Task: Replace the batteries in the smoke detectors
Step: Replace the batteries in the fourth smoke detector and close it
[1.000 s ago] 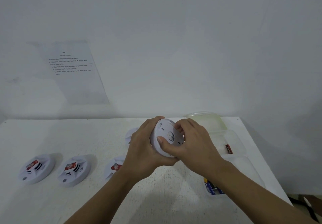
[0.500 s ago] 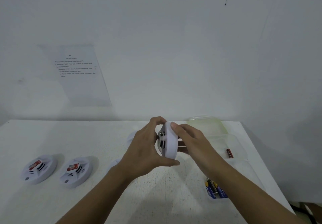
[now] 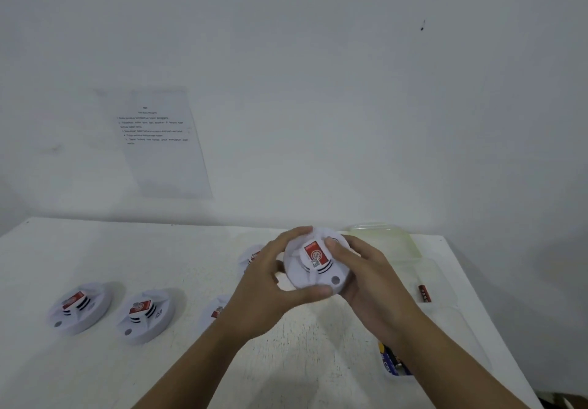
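I hold a round white smoke detector (image 3: 316,264) above the table, its front with the red label facing me. My left hand (image 3: 264,284) grips its left and lower rim, my right hand (image 3: 369,278) its right side. Two more detectors (image 3: 79,307) (image 3: 144,314) lie front up at the left. A third detector (image 3: 216,311) and a fourth detector (image 3: 251,257) are partly hidden behind my left hand. Blue and dark batteries (image 3: 393,364) lie in a clear tray (image 3: 451,322) by my right forearm. A red battery (image 3: 424,293) lies farther back in a clear tray.
The white table (image 3: 159,249) stands against a white wall; its right edge drops off near the trays. A yellowish clear lid (image 3: 385,233) sits at the back right. A printed sheet (image 3: 165,141) hangs on the wall.
The detector has been turned over in my hands: its back faced me, then it stood edge-on, and now its labelled front faces me.
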